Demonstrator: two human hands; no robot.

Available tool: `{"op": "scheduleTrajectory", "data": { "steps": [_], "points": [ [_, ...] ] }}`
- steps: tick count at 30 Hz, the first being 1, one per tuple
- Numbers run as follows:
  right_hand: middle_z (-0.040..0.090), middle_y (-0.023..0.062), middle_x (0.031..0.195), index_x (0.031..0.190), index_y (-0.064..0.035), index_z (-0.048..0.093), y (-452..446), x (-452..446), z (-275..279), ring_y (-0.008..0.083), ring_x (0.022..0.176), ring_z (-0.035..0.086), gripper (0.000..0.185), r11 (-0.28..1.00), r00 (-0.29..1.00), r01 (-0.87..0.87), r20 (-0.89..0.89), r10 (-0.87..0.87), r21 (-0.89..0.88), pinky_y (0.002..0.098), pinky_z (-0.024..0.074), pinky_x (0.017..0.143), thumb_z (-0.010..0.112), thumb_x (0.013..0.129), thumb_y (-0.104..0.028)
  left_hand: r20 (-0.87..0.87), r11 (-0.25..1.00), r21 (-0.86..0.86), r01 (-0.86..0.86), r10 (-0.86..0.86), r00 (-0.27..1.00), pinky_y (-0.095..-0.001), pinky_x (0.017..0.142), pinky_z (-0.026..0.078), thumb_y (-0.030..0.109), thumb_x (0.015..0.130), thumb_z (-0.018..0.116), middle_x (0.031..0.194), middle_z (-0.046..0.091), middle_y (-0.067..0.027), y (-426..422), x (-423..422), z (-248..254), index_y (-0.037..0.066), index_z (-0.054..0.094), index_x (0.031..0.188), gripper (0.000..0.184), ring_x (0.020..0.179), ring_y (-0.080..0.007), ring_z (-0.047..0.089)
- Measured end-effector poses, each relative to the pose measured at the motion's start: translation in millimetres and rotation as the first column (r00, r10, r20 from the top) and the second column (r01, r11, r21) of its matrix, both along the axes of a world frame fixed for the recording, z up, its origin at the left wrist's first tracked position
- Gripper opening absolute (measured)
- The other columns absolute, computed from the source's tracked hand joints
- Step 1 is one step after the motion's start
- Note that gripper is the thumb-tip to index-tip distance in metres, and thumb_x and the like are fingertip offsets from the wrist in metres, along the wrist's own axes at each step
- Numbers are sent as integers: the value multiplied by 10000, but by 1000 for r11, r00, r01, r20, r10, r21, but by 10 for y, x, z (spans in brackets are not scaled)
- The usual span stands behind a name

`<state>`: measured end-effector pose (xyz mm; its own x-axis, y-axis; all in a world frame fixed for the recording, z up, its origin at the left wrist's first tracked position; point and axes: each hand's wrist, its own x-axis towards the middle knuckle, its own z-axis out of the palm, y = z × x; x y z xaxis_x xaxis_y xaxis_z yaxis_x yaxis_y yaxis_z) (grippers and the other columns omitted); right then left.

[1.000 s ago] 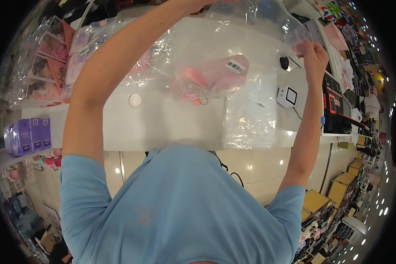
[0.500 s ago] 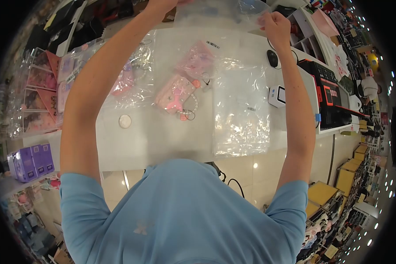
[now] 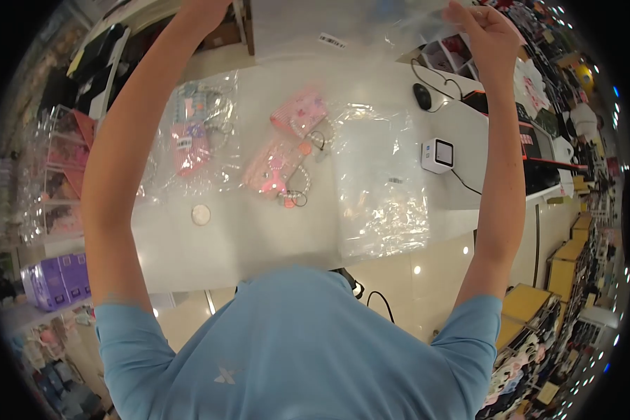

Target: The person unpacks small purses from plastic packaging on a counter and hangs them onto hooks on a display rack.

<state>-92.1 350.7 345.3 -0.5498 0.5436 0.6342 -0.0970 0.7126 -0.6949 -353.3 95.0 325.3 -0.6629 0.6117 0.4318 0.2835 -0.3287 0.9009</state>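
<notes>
A large clear plastic bag (image 3: 297, 52) with a barcode label is stretched out over the far side of the table. My right hand (image 3: 488, 31) pinches its right corner between thumb and fingers. At the top edge my left hand (image 3: 210, 5) is cut off, so its fingers are hidden. Below the raised bag lie two pink pouches: a striped one (image 3: 299, 112) and a see-through one (image 3: 273, 171) with a beaded strap and a round tag. Another clear plastic bag (image 3: 378, 210) lies flat to their right.
Packaged pink pouches (image 3: 190, 150) lie at left, beside a clear divided case (image 3: 66, 175). A round white disc (image 3: 201, 215) is near the front edge. Purple boxes (image 3: 52, 280) stand far left. At right are a black mouse (image 3: 421, 96) and a small white cube device (image 3: 437, 155).
Both hands have moved further apart and upward, spreading the plastic bag wider. Its barcode has come up off the pouches, which now show more clearly. The view has shifted slightly.
</notes>
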Motion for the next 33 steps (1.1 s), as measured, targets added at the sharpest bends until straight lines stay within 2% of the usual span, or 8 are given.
{"op": "scheduleTrajectory", "data": {
  "steps": [3,7,9,11,13,15,24,33],
  "points": [
    [696,74,743,806,-23,600,-208,363,325,100,643,634,111,963,955,-269,-130,265,-14,238,511,624,683,878,-33,-43,998,21,-60,61,997,-298,784,557,220,964,645,911,710,-94,-126,265,290,-5,696,981,231,823,-161,685],
    [715,76,866,1030,4,581,-632,682,621,124,777,669,191,961,912,-242,-370,179,-133,237,531,767,698,895,-63,-70,981,180,68,-56,996,-329,828,563,175,977,619,996,677,-94,-218,140,409,-38,652,1080,238,936,-185,673],
    [729,66,950,1016,2,692,-470,787,337,125,894,671,194,985,969,-170,-188,163,-23,273,546,821,708,894,-149,27,974,219,62,-69,997,-345,835,568,152,978,611,995,662,-86,-189,292,392,-35,639,1087,218,940,-187,663],
    [724,73,1007,1074,-2,693,-725,783,-186,148,974,664,215,935,953,-273,-194,231,-225,289,534,871,701,887,-109,189,978,210,6,-47,981,-366,857,578,116,982,592,978,647,-70,-216,417,321,-19,619,1079,169,918,-192,651],
    [725,97,990,1053,23,685,-837,954,-676,166,930,681,187,874,882,-262,265,389,-409,295,547,813,670,901,-85,247,980,195,-27,-23,969,-357,831,577,128,976,599,965,653,-78,-203,458,113,-29,618,1063,180,904,-215,666],
    [724,132,986,1024,37,679,-817,1089,-1142,185,866,693,166,710,831,-333,164,532,-620,311,554,753,647,916,-85,307,983,173,-61,5,952,-347,804,575,140,971,606,952,660,-86,-212,498,-81,-38,617,1047,194,890,-238,682],
    [716,150,860,989,29,631,-785,1986,-1690,187,752,698,168,524,881,-298,-19,472,-798,292,540,612,640,937,-131,569,981,-109,-163,196,799,-347,719,605,126,969,603,975,652,-125,260,919,-1274,-19,612,999,148,898,-253,679],
    [697,128,783,916,24,639,-90,2903,-3281,188,664,676,123,469,903,166,324,281,-868,306,527,566,652,881,-94,821,754,-387,531,20,570,-382,783,593,323,906,718,1146,615,-210,601,2394,-3101,-74,436,1329,645,928,-306,668]
  ]
}}
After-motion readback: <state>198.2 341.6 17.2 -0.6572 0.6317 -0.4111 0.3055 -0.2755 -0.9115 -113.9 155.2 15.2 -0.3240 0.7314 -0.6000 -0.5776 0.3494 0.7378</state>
